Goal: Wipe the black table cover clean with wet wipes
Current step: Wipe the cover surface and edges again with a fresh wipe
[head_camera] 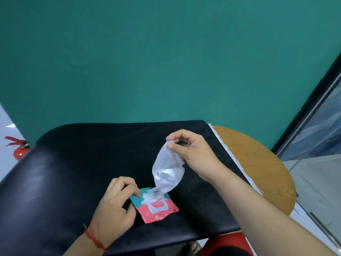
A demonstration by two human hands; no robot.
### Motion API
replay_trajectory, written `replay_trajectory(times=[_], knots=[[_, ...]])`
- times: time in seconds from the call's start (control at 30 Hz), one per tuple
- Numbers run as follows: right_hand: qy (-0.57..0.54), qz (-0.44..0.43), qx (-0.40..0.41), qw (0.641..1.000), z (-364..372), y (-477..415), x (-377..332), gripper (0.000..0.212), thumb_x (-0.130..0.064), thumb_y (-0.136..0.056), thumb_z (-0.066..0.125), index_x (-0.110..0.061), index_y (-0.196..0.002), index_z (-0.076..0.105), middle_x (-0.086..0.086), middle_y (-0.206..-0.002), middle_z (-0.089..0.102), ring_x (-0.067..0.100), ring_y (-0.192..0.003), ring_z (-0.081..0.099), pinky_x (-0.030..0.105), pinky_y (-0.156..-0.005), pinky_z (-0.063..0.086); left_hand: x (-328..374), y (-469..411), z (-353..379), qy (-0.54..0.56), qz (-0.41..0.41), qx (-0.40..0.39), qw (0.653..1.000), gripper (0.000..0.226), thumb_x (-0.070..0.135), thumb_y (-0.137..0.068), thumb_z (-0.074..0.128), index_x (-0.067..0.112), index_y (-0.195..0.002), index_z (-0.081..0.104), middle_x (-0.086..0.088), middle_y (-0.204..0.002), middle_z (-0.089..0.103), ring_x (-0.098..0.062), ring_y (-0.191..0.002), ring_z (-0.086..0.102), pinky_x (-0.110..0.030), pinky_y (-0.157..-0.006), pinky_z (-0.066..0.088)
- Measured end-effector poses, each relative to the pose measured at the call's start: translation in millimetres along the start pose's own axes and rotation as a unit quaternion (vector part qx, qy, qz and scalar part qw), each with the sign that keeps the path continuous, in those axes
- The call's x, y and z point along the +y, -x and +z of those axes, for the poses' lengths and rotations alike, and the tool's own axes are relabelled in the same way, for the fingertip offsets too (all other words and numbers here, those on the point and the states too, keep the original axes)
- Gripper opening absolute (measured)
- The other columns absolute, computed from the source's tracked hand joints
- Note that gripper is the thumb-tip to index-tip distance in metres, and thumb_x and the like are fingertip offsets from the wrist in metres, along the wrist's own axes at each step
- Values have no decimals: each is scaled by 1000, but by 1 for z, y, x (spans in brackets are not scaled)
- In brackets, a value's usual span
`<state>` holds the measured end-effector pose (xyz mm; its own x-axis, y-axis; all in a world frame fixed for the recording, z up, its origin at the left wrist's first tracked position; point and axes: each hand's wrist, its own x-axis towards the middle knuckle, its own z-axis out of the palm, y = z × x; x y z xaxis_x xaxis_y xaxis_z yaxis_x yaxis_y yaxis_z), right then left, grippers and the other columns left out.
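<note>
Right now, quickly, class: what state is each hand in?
Left hand: closed, pinching a corner of the wipes packet on the black table cover.
Right hand: closed, pinching the top of a wet wipe.

A white wet wipe (167, 172) hangs half-drawn from a pink-and-teal pack (156, 206) lying on the black table cover (73, 172).

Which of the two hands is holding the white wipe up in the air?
The right hand, which pinches the wet wipe at its top. The left hand instead holds the pink and teal pack on the black table cover.
</note>
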<state>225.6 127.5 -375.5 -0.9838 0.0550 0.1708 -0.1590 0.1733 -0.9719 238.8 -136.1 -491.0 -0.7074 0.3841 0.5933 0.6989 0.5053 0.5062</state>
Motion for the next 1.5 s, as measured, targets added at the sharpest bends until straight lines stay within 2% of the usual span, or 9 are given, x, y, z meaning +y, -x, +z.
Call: replay_trajectory(times=[0.17, 0.3, 0.43, 0.57, 0.83, 1.1, 1.23, 1.4, 1.5], knots=[[5, 8, 1, 1000, 32, -1, -12, 13, -15, -99, 74, -27, -102, 78, -5, -100, 71, 12, -79, 63, 29, -64, 49, -63, 31, -14, -150, -10, -109, 983, 53, 9, -72, 33, 38, -99, 68, 17, -127, 58, -15, -124, 53, -43, -100, 53], [1, 13, -7, 1000, 55, 0, -17, 17, -16, -101, 71, -31, -104, 78, 2, -109, 72, 18, -91, 67, 35, -72, 54, -34, 16, -26, 116, -205, -42, 971, 38, 13, -95, 56, 39, -121, 69, 23, -135, 61, -2, -133, 53, -28, -116, 40], [-66, 34, -16, 997, 69, 1, -20, 17, -12, -102, 69, -25, -109, 77, 5, -108, 69, 21, -94, 68, 42, -76, 56, 19, -23, -27, 526, -402, -93, 743, 56, 55, -91, 76, 28, -137, 60, 2, -136, 70, -18, -126, 66, -44, -112, 48], [-100, 37, 16, 994, 74, 3, -26, 16, -11, -102, 69, -22, -111, 77, 5, -103, 69, 19, -92, 67, 39, -74, 54, 39, -20, -25, 601, -432, -51, 671, 36, 16, -96, 73, 8, -130, 65, -7, -111, 76, -19, -96, 73, -46, -99, 59], [-170, -36, 212, 962, 36, 0, -35, 16, -11, -103, 68, -24, -109, 72, -8, -95, 68, 13, -91, 63, 32, -68, 53, 6, 7, -36, 357, -424, -26, 832, 7, 3, -100, 64, 8, -100, 67, -10, -107, 75, -28, -91, 77, -31, -70, 63], [-191, -32, 239, 951, 4, 1, -39, 14, -11, -101, 71, -19, -113, 73, 1, -108, 68, 19, -102, 66, 46, -109, 52, -2, 13, -38, 262, -384, -103, 879, 35, -6, -95, 42, 12, -87, 71, -5, -96, 75, -32, -85, 77, -49, -69, 65], [-184, -23, 234, 954, -6, 6, -31, 16, -14, -101, 72, -19, -115, 73, -2, -105, 69, 14, -99, 68, 40, -102, 55, -2, 8, -32, 291, -408, -97, 860, 36, -2, -100, 44, 13, -82, 72, -6, -100, 76, -25, -95, 76, -39, -65, 63], [-162, -20, 241, 957, -10, 9, -19, 18, -17, -101, 73, -21, -119, 74, -13, -99, 68, 2, -92, 65, 21, -84, 49, -8, 21, -14, 115, -247, -186, 944, 31, 9, -96, 55, 33, -95, 75, 18, -110, 67, 7, -107, 59, -11, -82, 47], [-159, -7, 229, 960, -13, 11, -11, 18, -19, -100, 73, -22, -118, 74, -12, -98, 68, 4, -95, 64, 23, -86, 49, -13, 34, -5, 41, -167, -188, 967, 39, 8, -90, 45, 36, -98, 72, 21, -110, 65, 2, -109, 60, -15, -90, 48]])
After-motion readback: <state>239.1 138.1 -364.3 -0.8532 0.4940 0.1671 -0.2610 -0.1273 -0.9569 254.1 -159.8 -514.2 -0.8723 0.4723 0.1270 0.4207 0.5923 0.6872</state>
